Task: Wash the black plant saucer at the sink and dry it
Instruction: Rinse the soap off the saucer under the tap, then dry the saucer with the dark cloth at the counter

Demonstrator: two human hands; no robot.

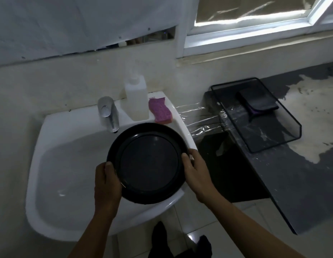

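Gripping saucer (149, 164) between hands (106, 185) (198, 174)

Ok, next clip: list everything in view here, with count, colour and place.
saucer: 1, black, held above the sink
sink: 1, white, centre-left
tap: 1, chrome, sink's back edge
bottle: 1, translucent white, right of tap
sponge: 1, pink, right of bottle
counter: 1, dark grey, right of sink
mesh tray: 1, black, on counter
cloth: 1, dark, inside tray
left hand: 1, grips saucer's left rim
right hand: 1, grips saucer's right rim
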